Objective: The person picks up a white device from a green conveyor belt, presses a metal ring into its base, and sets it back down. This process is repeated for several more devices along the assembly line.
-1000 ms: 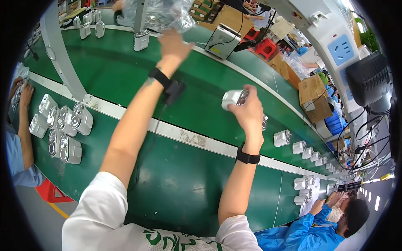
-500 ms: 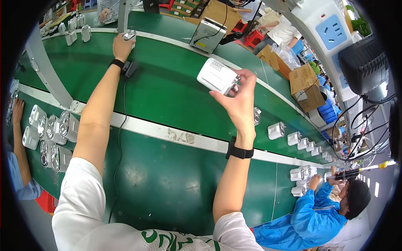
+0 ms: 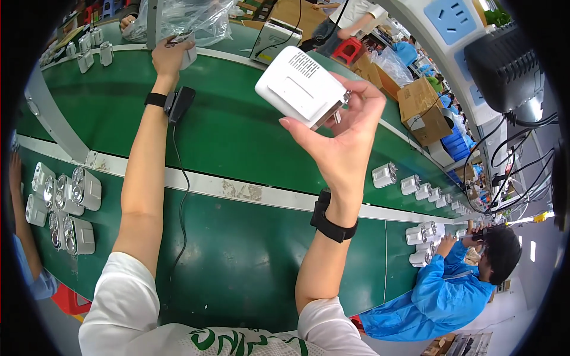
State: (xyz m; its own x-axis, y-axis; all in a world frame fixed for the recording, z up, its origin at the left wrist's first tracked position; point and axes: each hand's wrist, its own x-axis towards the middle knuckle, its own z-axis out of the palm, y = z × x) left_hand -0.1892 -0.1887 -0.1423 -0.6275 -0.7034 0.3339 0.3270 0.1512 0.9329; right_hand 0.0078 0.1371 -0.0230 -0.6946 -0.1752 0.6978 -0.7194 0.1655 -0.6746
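My right hand (image 3: 347, 133) is closed on a white, rounded box-shaped device (image 3: 295, 88), gripping the end with shiny metal fittings. Its broad face with a printed label and a shallow rectangular outline is turned up, held above the green belt (image 3: 237, 113). Farther off to the left, my left hand (image 3: 168, 58) is closed round a second white device (image 3: 189, 57), partly hidden by the fingers, at the belt's far edge. A black wrist strap (image 3: 155, 99) with a black block (image 3: 180, 105) and a trailing cable is on my left wrist; another black strap (image 3: 332, 219) circles my right wrist.
Similar white devices (image 3: 86, 188) stand grouped on the left worktop, and more (image 3: 385, 175) line the belt at right. A person in blue (image 3: 442, 291) works at right; another's arm (image 3: 24, 219) shows at left. A metal post (image 3: 56, 113) and socket strip (image 3: 451, 24) flank the belt.
My right hand has lifted its device, which looks larger and nearer. My left hand, still holding its device, sits slightly farther left and up. A clear plastic bag across the belt shows more fully.
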